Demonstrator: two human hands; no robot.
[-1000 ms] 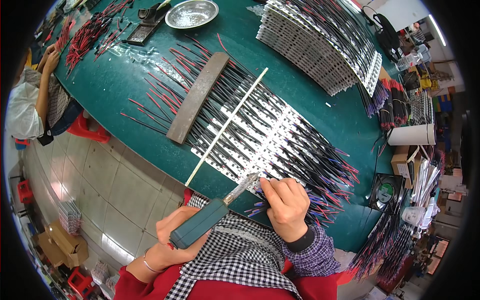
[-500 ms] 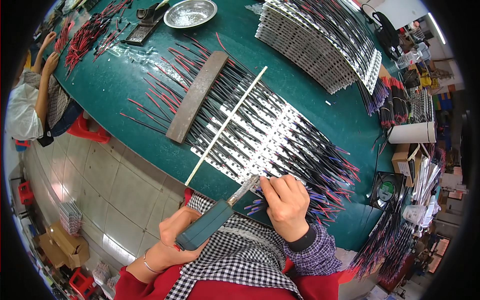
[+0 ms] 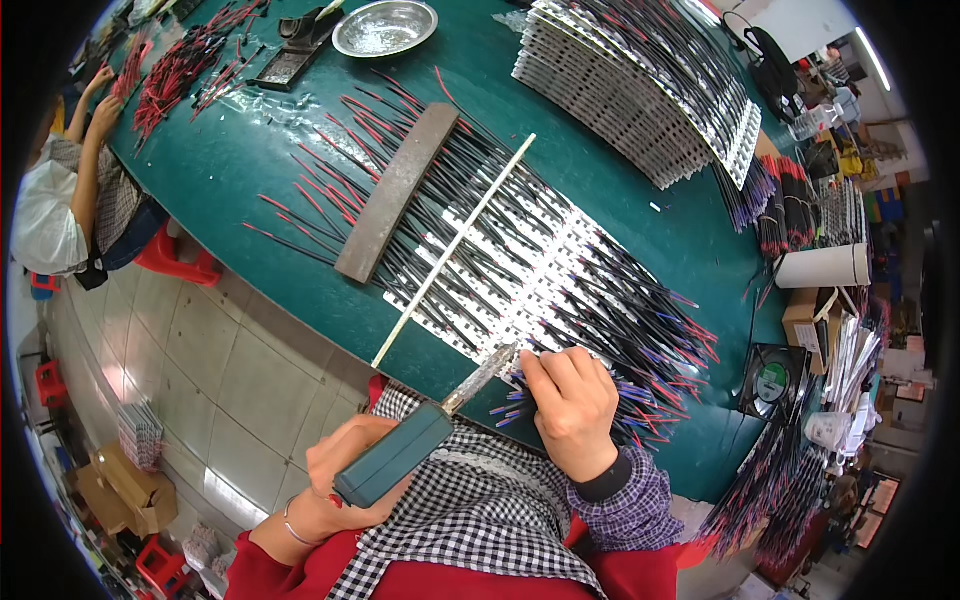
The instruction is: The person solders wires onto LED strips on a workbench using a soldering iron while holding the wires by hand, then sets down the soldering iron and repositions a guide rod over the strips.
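Observation:
My left hand (image 3: pixel 352 470) is wrapped round the green body of a soldering gun (image 3: pixel 400 455). Its metal barrel slants up to the right, and the tip is at the near edge of a white circuit board panel (image 3: pixel 545 270). Whether the tip touches the panel I cannot tell. Beside the tip, my right hand (image 3: pixel 572 405) is closed, thumb and forefinger pinching a thin wire at the panel's near corner; the fingers mostly hide it. Rows of black wires (image 3: pixel 625 320) with red and blue ends lie across the panel.
A dark flat bar (image 3: pixel 398 195) and a thin pale strip (image 3: pixel 455 250) press across the wires. Stacked wired panels (image 3: pixel 620 95) stand at the back right. A metal bowl (image 3: pixel 385 28) and red-black wire heaps (image 3: pixel 190 75) lie far left, near a co-worker's hands (image 3: pixel 103 105). A fan (image 3: pixel 775 380) stands right.
My left hand and the soldering gun have shifted slightly down and left, the tip drawing back a little. My right hand has stayed nearly still.

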